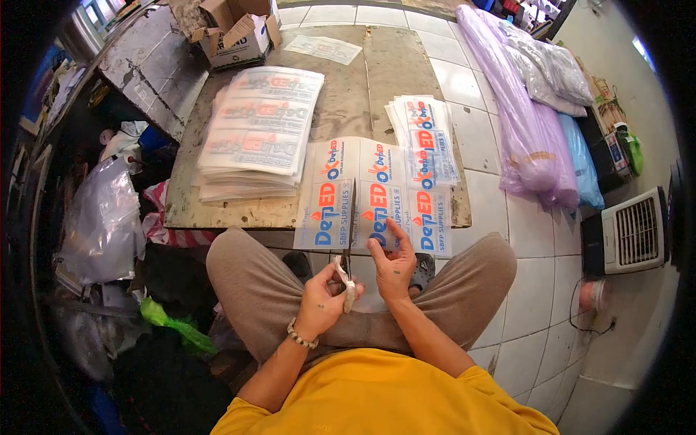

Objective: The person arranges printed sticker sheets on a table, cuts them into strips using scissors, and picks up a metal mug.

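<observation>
My left hand (324,299) is closed round scissors (346,286) with pale handles that look wrapped. Their blades point away from me into a printed translucent sheet (395,194), along a slit between its first and second labels. The sheet carries "DepED OK" and "SBFP SUPPLIES" in red and blue. Pinched at its near edge, the sheet is in my right hand (394,264), thumb below and index finger lying on the print. Its far part reaches over the low wooden table (355,94).
A thick stack of printed sheets (257,134) lies on the table's left. Smaller cut labels (420,116) lie at its right. A loose label (322,49) and a cardboard box (235,36) are at the back. Purple plastic rolls (500,109) and an air cooler (627,232) stand right.
</observation>
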`<act>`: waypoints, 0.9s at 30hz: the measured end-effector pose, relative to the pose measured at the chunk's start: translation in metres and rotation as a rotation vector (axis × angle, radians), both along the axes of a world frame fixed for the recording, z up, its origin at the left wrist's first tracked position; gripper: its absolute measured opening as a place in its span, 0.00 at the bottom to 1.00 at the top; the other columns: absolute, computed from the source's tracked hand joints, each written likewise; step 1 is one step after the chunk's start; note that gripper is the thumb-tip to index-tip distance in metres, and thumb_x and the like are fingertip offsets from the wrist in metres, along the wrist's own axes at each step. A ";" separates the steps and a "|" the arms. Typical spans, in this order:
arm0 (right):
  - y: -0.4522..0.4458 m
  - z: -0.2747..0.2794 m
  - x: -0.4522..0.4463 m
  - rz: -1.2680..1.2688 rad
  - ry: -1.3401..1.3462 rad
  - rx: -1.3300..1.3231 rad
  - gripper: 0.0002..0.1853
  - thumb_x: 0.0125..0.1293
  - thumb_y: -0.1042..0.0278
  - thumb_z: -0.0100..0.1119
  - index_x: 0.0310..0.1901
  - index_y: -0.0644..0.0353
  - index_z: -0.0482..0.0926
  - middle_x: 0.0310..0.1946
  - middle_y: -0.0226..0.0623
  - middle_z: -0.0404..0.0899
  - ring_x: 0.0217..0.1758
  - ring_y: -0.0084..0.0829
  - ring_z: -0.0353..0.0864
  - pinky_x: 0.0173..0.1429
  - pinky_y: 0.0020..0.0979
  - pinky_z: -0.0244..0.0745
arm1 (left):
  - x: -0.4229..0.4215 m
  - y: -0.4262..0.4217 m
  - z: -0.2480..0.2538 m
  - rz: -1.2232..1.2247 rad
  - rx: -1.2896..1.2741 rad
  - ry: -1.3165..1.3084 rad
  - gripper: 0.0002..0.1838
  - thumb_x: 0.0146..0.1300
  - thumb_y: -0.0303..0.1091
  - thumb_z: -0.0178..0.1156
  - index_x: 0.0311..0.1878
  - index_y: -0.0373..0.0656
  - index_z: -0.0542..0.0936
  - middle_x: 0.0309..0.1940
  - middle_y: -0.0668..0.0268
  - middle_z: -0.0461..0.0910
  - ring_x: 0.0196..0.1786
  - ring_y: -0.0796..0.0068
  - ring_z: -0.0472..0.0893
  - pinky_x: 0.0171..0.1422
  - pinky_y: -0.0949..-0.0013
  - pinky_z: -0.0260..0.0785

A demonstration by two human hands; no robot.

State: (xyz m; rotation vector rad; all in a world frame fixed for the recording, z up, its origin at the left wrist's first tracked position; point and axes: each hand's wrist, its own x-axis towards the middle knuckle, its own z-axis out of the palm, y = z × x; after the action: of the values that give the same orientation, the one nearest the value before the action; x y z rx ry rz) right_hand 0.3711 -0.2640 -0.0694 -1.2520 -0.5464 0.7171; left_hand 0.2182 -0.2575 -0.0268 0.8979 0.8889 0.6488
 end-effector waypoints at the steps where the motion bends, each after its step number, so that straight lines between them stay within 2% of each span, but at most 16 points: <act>1: -0.001 0.000 0.000 0.011 -0.002 -0.009 0.27 0.64 0.79 0.66 0.65 0.64 0.72 0.50 0.35 0.80 0.42 0.19 0.81 0.44 0.20 0.79 | 0.000 0.004 -0.004 -0.017 0.004 0.000 0.21 0.60 0.22 0.70 0.55 0.36 0.73 0.40 0.69 0.76 0.42 0.80 0.81 0.46 0.74 0.79; 3: -0.003 0.001 -0.001 0.031 -0.004 -0.026 0.27 0.65 0.79 0.66 0.65 0.64 0.72 0.50 0.35 0.80 0.42 0.18 0.81 0.44 0.20 0.79 | -0.002 0.010 -0.012 -0.052 0.013 0.003 0.31 0.58 0.22 0.72 0.64 0.34 0.70 0.44 0.64 0.77 0.45 0.75 0.82 0.49 0.70 0.82; 15: -0.005 0.004 0.003 0.008 -0.065 -0.033 0.26 0.65 0.79 0.65 0.65 0.64 0.72 0.51 0.36 0.80 0.42 0.19 0.81 0.43 0.20 0.79 | 0.006 0.007 -0.010 -0.037 0.051 0.024 0.27 0.59 0.21 0.71 0.60 0.31 0.72 0.45 0.63 0.78 0.46 0.71 0.84 0.49 0.69 0.83; 21: -0.012 -0.005 -0.003 0.044 -0.080 -0.012 0.26 0.65 0.79 0.65 0.65 0.64 0.72 0.54 0.38 0.79 0.45 0.21 0.81 0.45 0.22 0.81 | 0.011 0.025 -0.015 -0.007 0.083 0.085 0.18 0.59 0.24 0.72 0.50 0.29 0.77 0.42 0.62 0.81 0.42 0.75 0.84 0.48 0.71 0.83; 27: -0.012 -0.005 -0.001 0.025 -0.093 0.021 0.26 0.65 0.79 0.64 0.65 0.64 0.72 0.54 0.38 0.79 0.45 0.22 0.82 0.45 0.24 0.82 | 0.018 0.029 -0.006 -0.016 0.079 0.056 0.16 0.60 0.27 0.71 0.48 0.30 0.79 0.43 0.59 0.83 0.43 0.73 0.85 0.48 0.70 0.84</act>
State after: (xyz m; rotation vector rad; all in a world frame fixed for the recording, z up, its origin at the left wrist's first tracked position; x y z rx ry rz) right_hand 0.3703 -0.2756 -0.0742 -1.2657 -0.6458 0.6749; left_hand 0.2360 -0.2281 -0.0331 0.9972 0.9108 0.6512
